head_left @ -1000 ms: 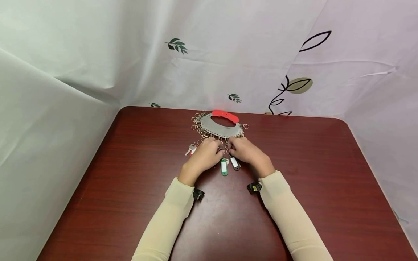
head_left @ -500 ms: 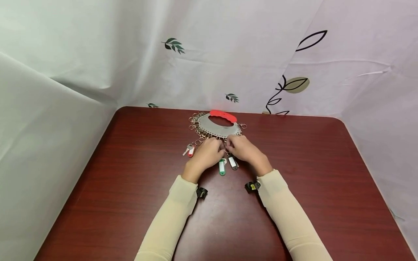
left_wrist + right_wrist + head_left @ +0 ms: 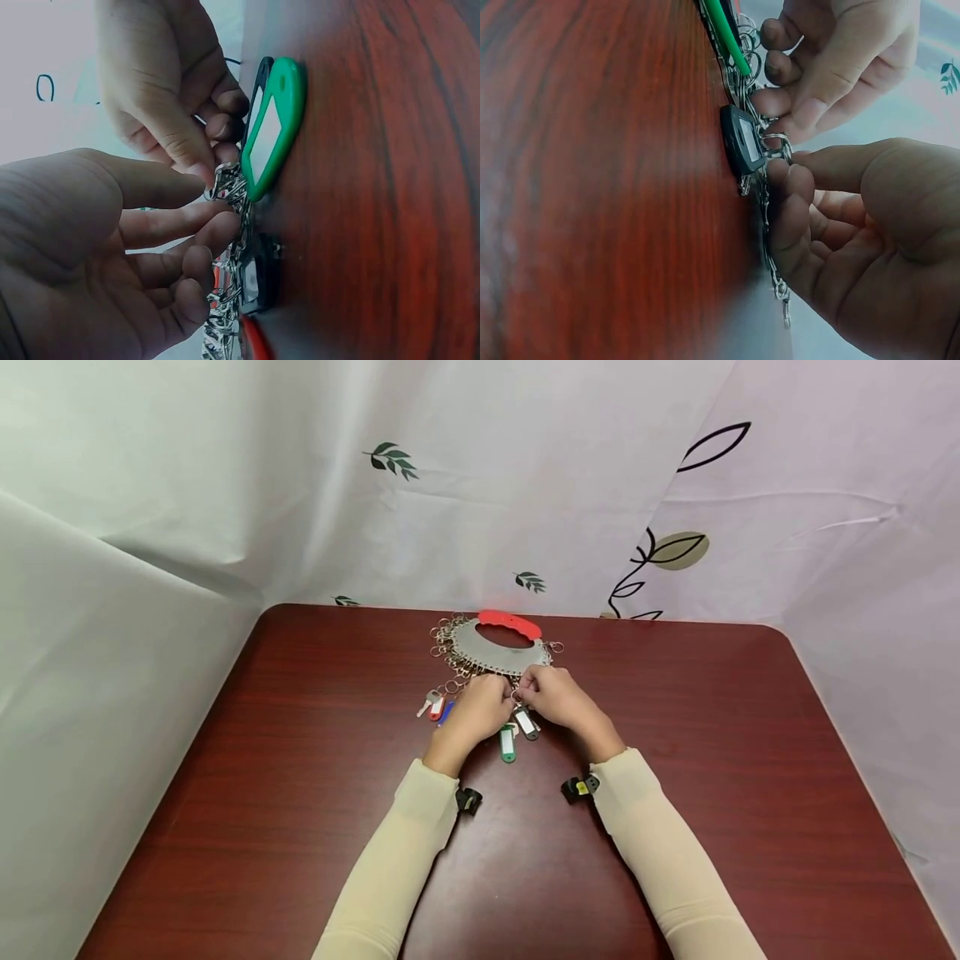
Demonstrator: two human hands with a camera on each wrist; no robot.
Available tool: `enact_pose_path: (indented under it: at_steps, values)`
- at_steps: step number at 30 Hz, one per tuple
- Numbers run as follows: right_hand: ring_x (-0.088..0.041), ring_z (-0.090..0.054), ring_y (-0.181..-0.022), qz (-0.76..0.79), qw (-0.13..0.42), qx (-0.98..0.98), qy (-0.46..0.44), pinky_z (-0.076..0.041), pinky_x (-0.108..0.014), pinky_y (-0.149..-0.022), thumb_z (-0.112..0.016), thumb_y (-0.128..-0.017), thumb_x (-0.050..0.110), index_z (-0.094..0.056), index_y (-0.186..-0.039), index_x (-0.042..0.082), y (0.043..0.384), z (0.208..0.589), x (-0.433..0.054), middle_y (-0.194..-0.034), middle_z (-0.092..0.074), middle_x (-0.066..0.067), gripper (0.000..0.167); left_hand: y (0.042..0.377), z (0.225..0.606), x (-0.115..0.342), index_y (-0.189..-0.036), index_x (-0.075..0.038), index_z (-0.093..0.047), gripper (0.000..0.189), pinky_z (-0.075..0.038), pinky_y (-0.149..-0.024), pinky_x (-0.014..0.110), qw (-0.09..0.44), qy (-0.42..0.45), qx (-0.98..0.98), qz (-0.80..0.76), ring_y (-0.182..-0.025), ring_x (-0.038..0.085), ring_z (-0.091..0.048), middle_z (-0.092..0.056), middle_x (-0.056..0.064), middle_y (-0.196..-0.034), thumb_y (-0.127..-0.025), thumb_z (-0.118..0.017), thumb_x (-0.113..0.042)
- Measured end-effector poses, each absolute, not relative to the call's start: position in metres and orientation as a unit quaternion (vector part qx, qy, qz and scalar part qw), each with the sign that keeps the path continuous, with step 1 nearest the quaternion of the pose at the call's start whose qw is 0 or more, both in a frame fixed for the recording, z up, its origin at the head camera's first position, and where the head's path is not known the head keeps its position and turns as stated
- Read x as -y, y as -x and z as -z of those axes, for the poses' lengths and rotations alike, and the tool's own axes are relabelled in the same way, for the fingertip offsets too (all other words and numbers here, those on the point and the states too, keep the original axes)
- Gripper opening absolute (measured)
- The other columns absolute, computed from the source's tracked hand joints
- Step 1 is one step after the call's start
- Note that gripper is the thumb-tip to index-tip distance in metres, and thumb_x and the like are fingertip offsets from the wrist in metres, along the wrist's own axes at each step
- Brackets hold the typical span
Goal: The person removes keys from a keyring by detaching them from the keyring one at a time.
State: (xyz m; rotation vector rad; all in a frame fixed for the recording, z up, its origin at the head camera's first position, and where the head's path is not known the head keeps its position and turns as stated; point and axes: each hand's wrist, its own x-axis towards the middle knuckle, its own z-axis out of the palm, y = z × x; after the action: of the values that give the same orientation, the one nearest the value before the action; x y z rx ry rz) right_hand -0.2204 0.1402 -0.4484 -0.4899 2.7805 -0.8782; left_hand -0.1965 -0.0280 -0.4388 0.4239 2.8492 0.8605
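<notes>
Over the last moment the black tag (image 3: 527, 723) had been drawn up toward the metal plate (image 3: 480, 651) and brought nearer the green tag (image 3: 507, 744), which was left lying about where it had been. The gap between the left hand (image 3: 480, 706) and the right hand (image 3: 558, 697) had been narrowed, and a blue tag (image 3: 446, 713), hidden half a second earlier, was partly exposed beside the left hand. By this it was suggested that the black tag was being worked close to the plate's edge; no release of it could be seen.

The key ring (image 3: 787, 146) above the black tag was pinched between thumb and forefinger of the right hand, the other fingers being curled. Thumb and forefinger of the left hand were closed in a pinch on the metal links (image 3: 225, 184) just beside it, though exactly which link was gripped could not be told.

The part of a container was filled by the plate, laid toward the far side of the tabletop (image 3: 300, 793) and topped by a red handle (image 3: 510, 624); along its curved edge many small rings (image 3: 439, 651) were strung. A white label (image 3: 267, 139) was held in the green tag's window. Left of the left hand, a red tag (image 3: 437, 713) and a key (image 3: 428, 702) were laid together
</notes>
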Motion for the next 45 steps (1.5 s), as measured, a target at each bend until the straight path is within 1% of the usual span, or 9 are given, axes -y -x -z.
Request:
enact_pose_path:
  at_steps: [5,10,13,18,24,29,35,40,45]
  values:
    - [-0.012,-0.063,-0.069,0.318,0.104,-0.928,0.164,-0.051,-0.027,-0.068,-0.063,-0.099,0.013,-0.068,-0.095,0.008,0.2215,0.4496,-0.1396,-0.078,-0.070,-0.002,0.009,0.1977,0.4398,0.0248,-0.086,-0.007,-0.068,0.013,-0.052,-0.076,0.038,0.068,-0.121,-0.943,-0.304,-0.086,0.025,-0.063,-0.070,0.009,-0.087,-0.097,-0.067,-0.012]
    - [-0.010,-0.063,-0.066,0.339,0.117,-0.919,0.163,-0.050,-0.024,-0.062,-0.060,-0.100,0.010,-0.067,-0.095,0.006,0.2218,0.4494,-0.1398,-0.076,-0.071,-0.002,0.010,0.1991,0.4412,0.0215,-0.095,-0.004,-0.071,0.005,-0.055,-0.081,0.041,0.045,-0.110,-0.941,-0.316,-0.093,0.029,-0.068,-0.074,0.013,-0.097,-0.095,-0.067,-0.008]
    - [-0.011,-0.065,-0.066,0.351,0.124,-0.914,0.163,-0.051,-0.023,-0.061,-0.060,-0.101,0.008,-0.068,-0.096,0.005,0.2221,0.4481,-0.1402,-0.077,-0.072,-0.004,0.010,0.1993,0.4413,0.0208,-0.095,-0.002,-0.072,0.007,-0.056,-0.081,0.042,0.029,-0.105,-0.937,-0.331,-0.092,0.031,-0.069,-0.075,0.014,-0.095,-0.093,-0.065,-0.001]
    - [-0.011,-0.068,-0.067,0.370,0.133,-0.904,0.165,-0.054,-0.024,-0.062,-0.059,-0.102,0.009,-0.067,-0.097,0.004,0.2235,0.4463,-0.1412,-0.080,-0.073,-0.005,0.011,0.1997,0.4412,0.0210,-0.096,-0.001,-0.073,0.010,-0.056,-0.079,0.040,0.004,-0.100,-0.934,-0.343,-0.087,0.028,-0.070,-0.074,0.010,-0.086,-0.092,-0.065,0.002]
    - [-0.012,-0.067,-0.068,0.381,0.139,-0.899,0.166,-0.054,-0.025,-0.063,-0.060,-0.104,0.011,-0.068,-0.098,0.005,0.2254,0.4442,-0.1429,-0.079,-0.073,-0.004,0.012,0.2003,0.4421,0.0209,-0.095,-0.002,-0.072,0.008,-0.056,-0.072,0.035,-0.002,-0.082,-0.928,-0.365,-0.080,0.024,-0.069,-0.073,0.009,-0.083,-0.093,-0.065,0.002]
    - [-0.013,-0.063,-0.070,0.362,0.115,-0.908,0.177,-0.049,-0.028,-0.069,-0.063,-0.102,0.014,-0.070,-0.097,0.010,0.2253,0.4428,-0.1447,-0.077,-0.070,-0.003,0.010,0.2004,0.4418,0.0213,-0.094,-0.001,-0.071,0.008,-0.056,-0.070,0.034,-0.016,-0.075,-0.920,-0.384,-0.077,0.024,-0.069,-0.073,0.010,-0.082,-0.091,-0.065,0.003]
    - [-0.015,-0.064,-0.076,0.372,0.092,-0.906,0.179,-0.050,-0.030,-0.074,-0.065,-0.099,0.012,-0.073,-0.097,0.009,0.2251,0.4428,-0.1467,-0.082,-0.071,-0.004,0.008,0.2006,0.4427,0.0208,-0.090,-0.003,-0.070,0.005,-0.057,-0.071,0.035,-0.036,-0.071,-0.919,-0.387,-0.078,0.025,-0.070,-0.073,0.010,-0.082,-0.089,-0.068,0.001]
    - [-0.016,-0.065,-0.074,0.385,0.081,-0.902,0.181,-0.051,-0.029,-0.071,-0.067,-0.098,0.011,-0.074,-0.097,0.008,0.2258,0.4441,-0.1474,-0.083,-0.073,-0.005,0.008,0.2011,0.4441,0.0200,-0.084,-0.004,-0.067,0.006,-0.057,-0.069,0.036,-0.055,-0.068,-0.917,-0.389,-0.076,0.026,-0.069,-0.072,0.010,-0.077,-0.087,-0.071,0.000]
    - [-0.015,-0.065,-0.070,0.392,0.077,-0.898,0.182,-0.050,-0.028,-0.068,-0.067,-0.099,0.013,-0.073,-0.098,0.008,0.2261,0.4461,-0.1478,-0.081,-0.073,-0.005,0.008,0.2009,0.4433,0.0201,-0.082,-0.004,-0.067,0.008,-0.056,-0.073,0.039,-0.064,-0.056,-0.916,-0.393,-0.078,0.029,-0.069,-0.072,0.010,-0.077,-0.086,-0.073,-0.001]
